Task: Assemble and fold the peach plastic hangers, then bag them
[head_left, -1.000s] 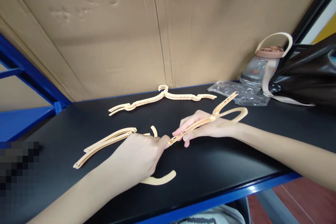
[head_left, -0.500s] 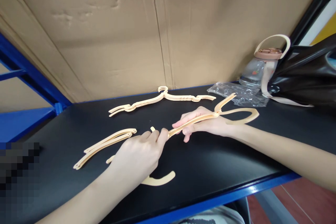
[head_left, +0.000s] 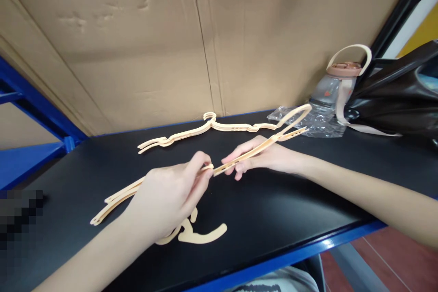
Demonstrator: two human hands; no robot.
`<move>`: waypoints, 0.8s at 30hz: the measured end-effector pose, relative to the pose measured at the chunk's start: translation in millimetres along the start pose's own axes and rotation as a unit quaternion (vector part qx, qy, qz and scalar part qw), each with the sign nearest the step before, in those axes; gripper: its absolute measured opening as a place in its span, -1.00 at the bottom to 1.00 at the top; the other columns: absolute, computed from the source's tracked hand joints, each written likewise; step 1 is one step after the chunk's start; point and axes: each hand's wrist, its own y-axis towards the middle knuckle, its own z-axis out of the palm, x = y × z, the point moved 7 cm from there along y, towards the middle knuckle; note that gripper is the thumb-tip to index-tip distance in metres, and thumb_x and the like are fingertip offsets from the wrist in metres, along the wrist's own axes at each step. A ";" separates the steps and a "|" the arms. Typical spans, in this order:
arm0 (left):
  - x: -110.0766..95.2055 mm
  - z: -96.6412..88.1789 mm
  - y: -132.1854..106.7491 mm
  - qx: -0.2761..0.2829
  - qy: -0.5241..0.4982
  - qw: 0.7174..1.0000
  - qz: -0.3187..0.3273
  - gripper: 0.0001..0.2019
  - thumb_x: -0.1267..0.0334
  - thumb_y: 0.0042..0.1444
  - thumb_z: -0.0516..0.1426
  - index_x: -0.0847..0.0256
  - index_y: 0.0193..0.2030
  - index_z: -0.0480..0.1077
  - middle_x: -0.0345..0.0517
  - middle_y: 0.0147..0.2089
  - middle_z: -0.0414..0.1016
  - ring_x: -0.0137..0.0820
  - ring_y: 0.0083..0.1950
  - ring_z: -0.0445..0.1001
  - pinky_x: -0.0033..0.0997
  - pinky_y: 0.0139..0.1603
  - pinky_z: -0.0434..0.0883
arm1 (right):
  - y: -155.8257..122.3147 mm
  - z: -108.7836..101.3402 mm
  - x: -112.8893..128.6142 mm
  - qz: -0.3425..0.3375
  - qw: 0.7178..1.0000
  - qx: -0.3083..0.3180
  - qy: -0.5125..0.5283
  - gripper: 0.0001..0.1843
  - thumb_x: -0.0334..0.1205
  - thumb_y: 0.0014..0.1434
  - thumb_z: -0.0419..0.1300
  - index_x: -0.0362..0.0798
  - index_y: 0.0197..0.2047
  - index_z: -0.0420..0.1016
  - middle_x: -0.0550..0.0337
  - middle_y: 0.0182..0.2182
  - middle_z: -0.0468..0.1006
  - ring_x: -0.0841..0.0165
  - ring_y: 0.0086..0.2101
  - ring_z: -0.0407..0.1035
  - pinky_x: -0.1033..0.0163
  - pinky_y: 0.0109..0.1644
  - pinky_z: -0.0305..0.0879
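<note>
My right hand grips a cream plastic hanger arm that points up and to the right, just above the black shelf. My left hand pinches a small cream piece at that arm's near end, so both hands meet at the middle. Another hanger arm lies on the shelf behind my left wrist. Curved hook pieces lie flat under my left hand. A whole assembled cream hanger lies near the cardboard at the back.
A cardboard sheet walls off the back. A crumpled clear bag, a bottle with a pink lid and cream strap and a black bag stand at the right. Blue shelf framing runs at the left.
My right hand has turned the hanger arm over, so its looped end now points up. My left hand rose off the shelf and pinched a piece against the arm's near end.
</note>
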 end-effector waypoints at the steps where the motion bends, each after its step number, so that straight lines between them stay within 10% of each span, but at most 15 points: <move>1: 5.2 -0.6 1.3 0.010 -0.033 0.999 -0.024 -0.80 0.18 0.32 -0.17 0.14 -0.21 0.20 -0.37 -0.61 0.32 -0.44 -0.64 0.33 -0.51 -0.58 0.10 | -0.1 -2.8 1.6 -0.006 1.000 -0.017 -0.006 -0.64 -0.15 0.06 0.34 -0.08 -0.07 0.56 0.10 -0.23 0.64 0.38 -0.35 0.53 0.26 -0.21 0.41; 13: 20.0 22.5 3.1 0.100 -0.229 0.962 -0.114 -0.67 0.04 0.35 -0.19 0.12 -0.27 0.27 -0.34 -0.53 0.35 -0.46 -0.54 0.35 -0.51 -0.51 0.20 | -1.8 -4.6 -1.1 -0.025 0.997 -0.072 0.013 -0.69 -0.10 0.10 0.29 -0.12 -0.15 0.56 0.11 -0.36 0.62 0.39 -0.41 0.49 0.25 -0.26 0.40; 24: 16.6 21.0 2.1 0.063 -0.070 0.993 -0.064 -0.78 0.19 0.35 -0.21 0.12 -0.25 0.16 -0.32 -0.48 0.42 -0.43 -0.55 0.38 -0.50 -0.51 0.17 | 0.5 -3.1 -5.2 -0.002 0.994 -0.108 0.003 -0.64 -0.09 0.05 0.33 -0.11 -0.12 0.56 0.12 -0.33 0.62 0.45 -0.43 0.44 0.32 -0.33 0.34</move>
